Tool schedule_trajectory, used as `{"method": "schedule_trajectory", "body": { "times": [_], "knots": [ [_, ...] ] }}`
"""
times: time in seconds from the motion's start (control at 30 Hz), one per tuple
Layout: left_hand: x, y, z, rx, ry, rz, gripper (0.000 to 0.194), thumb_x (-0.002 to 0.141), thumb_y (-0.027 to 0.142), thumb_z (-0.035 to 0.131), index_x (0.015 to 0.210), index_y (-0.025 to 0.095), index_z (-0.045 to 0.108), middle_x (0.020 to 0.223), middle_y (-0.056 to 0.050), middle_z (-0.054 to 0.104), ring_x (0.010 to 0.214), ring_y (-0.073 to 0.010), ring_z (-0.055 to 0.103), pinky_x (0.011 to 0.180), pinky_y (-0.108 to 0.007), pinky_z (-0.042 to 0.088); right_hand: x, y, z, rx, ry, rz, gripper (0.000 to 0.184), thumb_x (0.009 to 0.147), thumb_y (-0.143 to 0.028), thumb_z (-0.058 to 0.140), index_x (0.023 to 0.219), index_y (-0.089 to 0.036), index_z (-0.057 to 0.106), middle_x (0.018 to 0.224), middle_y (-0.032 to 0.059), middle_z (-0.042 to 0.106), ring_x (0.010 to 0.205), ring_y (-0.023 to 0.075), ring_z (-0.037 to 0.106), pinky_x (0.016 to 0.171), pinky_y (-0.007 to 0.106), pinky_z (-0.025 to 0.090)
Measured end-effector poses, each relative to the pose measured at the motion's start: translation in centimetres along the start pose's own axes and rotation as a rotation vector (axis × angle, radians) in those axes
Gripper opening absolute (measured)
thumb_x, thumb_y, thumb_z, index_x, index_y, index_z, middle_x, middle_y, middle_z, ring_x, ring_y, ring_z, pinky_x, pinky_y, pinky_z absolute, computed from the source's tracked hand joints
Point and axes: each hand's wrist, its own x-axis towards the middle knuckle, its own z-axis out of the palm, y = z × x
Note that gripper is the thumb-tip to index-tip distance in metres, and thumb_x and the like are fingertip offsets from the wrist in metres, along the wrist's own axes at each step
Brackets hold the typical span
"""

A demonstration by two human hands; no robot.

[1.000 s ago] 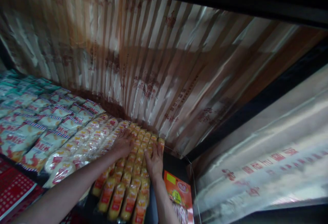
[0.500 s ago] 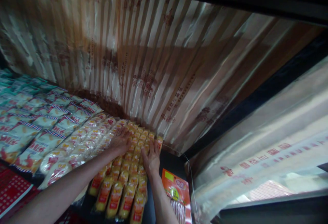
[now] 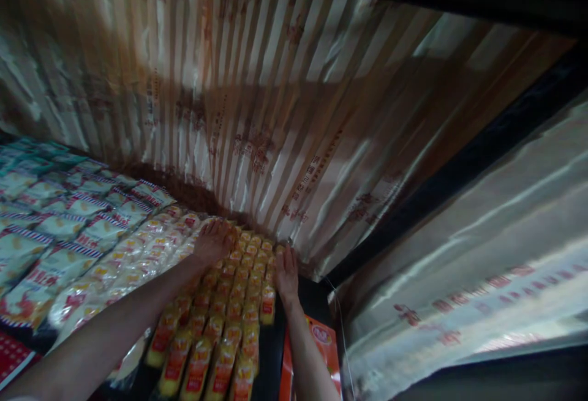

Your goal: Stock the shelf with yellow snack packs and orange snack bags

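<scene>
Rows of small wrapped yellow cakes (image 3: 236, 291) with orange and red labels lie packed together on a dark surface. Flat on the far left part of these rows rests my left hand (image 3: 214, 242), its fingers stretched forward. My right hand (image 3: 287, 275) reaches along the right edge of the far rows, fingers extended and close together, touching the outer packs. Neither hand has a pack in its grasp. One cake pack (image 3: 267, 304) sits at the right side of the block, just below my right hand.
Clear-wrapped white rolls (image 3: 151, 242) lie left of the cakes, then white snack bags (image 3: 103, 229) and green bags (image 3: 34, 153). An orange packet (image 3: 326, 343) is partly behind my right forearm. Printed plastic sheeting (image 3: 257, 113) hangs behind, with a dark frame bar (image 3: 450, 174) on the right.
My right hand has shifted from on top of the cakes to their right edge, and a pack now shows at that side. My left hand stays near the same spot. The view has shifted slightly.
</scene>
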Motion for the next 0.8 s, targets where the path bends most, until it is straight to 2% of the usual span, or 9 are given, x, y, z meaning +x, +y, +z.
{"method": "schedule_trajectory", "body": {
  "times": [0.1, 0.17, 0.33, 0.5, 0.67, 0.8],
  "knots": [
    [0.3, -0.1, 0.7, -0.013, 0.011, -0.008, 0.041, 0.088, 0.029, 0.040, 0.124, 0.017, 0.056, 0.131, -0.016, 0.056, 0.125, -0.0324, 0.047, 0.102, -0.053, 0.037, -0.1, -0.2, 0.4, 0.173, -0.067, 0.173, 0.070, 0.089, -0.060, 0.023, 0.135, -0.013, 0.047, 0.143, 0.0131, 0.044, 0.136, 0.0215, 0.033, 0.113, 0.041, 0.022],
    [0.3, -0.3, 1.0, -0.010, -0.003, -0.008, 0.043, 0.089, 0.031, 0.039, 0.126, 0.015, 0.054, 0.133, -0.018, 0.054, 0.126, -0.0340, 0.047, 0.102, -0.054, 0.036, -0.4, -0.7, 0.6, 0.235, -0.082, 0.224, 0.069, 0.089, -0.059, 0.024, 0.135, -0.013, 0.047, 0.144, 0.0133, 0.043, 0.137, 0.0211, 0.032, 0.114, 0.040, 0.021],
    [-0.1, -0.7, 1.0, 0.007, -0.065, 0.011, 0.049, 0.089, 0.033, 0.043, 0.131, 0.008, 0.049, 0.136, -0.024, 0.049, 0.129, -0.0364, 0.043, 0.106, -0.055, 0.032, -0.7, -1.8, 1.0, 0.247, -0.082, 0.256, 0.072, 0.089, -0.060, 0.020, 0.139, -0.013, 0.042, 0.146, 0.0130, 0.040, 0.138, 0.0205, 0.031, 0.113, 0.038, 0.022],
    [-0.4, -0.8, 1.0, -0.005, -0.044, 0.005, 0.044, 0.093, 0.032, 0.036, 0.131, 0.013, 0.049, 0.136, -0.020, 0.050, 0.129, -0.0342, 0.043, 0.104, -0.056, 0.032, -1.0, -2.0, 0.0, 0.361, -0.027, 0.275, 0.068, 0.091, -0.058, 0.021, 0.139, -0.015, 0.041, 0.145, 0.0123, 0.043, 0.137, 0.0202, 0.034, 0.112, 0.039, 0.025],
    [-0.3, -0.6, 1.0, 0.023, -0.054, 0.044, 0.044, 0.093, 0.032, 0.036, 0.130, 0.015, 0.051, 0.138, -0.019, 0.048, 0.131, -0.0340, 0.041, 0.106, -0.055, 0.030, -2.3, -2.2, -1.1, 0.399, -0.087, 0.281, 0.071, 0.089, -0.061, 0.028, 0.144, -0.017, 0.034, 0.150, 0.0101, 0.034, 0.139, 0.0195, 0.029, 0.114, 0.037, 0.022],
    [0.0, -0.4, 1.0, 0.016, -0.050, 0.086, 0.042, 0.094, 0.032, 0.036, 0.129, 0.018, 0.052, 0.140, -0.017, 0.047, 0.132, -0.0324, 0.039, 0.106, -0.054, 0.029, -3.0, -2.3, -0.7, 0.359, -0.120, 0.228, 0.071, 0.089, -0.062, 0.029, 0.142, -0.017, 0.039, 0.151, 0.0093, 0.032, 0.141, 0.0194, 0.025, 0.116, 0.038, 0.017]
  ]
}}
